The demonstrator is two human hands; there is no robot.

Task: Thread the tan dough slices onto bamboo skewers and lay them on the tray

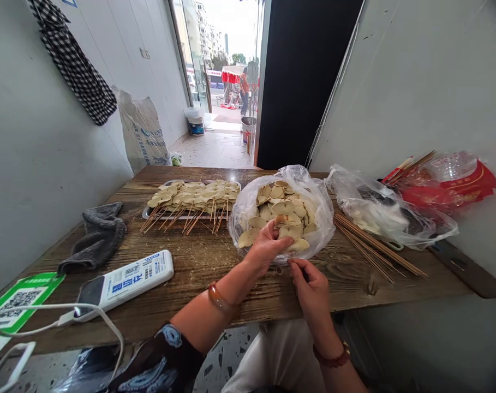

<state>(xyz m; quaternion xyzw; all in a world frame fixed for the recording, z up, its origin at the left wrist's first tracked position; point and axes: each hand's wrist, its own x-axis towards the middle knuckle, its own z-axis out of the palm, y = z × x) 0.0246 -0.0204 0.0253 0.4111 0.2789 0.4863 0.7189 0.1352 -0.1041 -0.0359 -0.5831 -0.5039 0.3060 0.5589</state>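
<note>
Head view: the left hand [268, 245] is closed on a few pale slices [288, 232], thumb on the near side, held just over the mouth of the clear plastic bag [326, 232]. More loose slices [266, 212] lie inside that bag, under and beyond the left hand. Nearer the body and a little to its right, the right hand [313, 284] has thumb and forefinger pinched together at what seems to be a thin stick [291, 255], mostly hidden, its upper part running towards the held slices. The step in hand looks like threading slices onto the stick; how far it has gone through cannot be told. To the left of the left hand and farther off, a metal tray [145, 214] bears skewered slices [194, 192], their bare stick ends pointing back towards the person. To the right of the right hand, a bundle of bare sticks [381, 246] lies on the wooden table [202, 254]. As I judge it, the next move calls for the left hand to keep the slices steady while the right guides the stick straight, with fingertips clear of its point.
</note>
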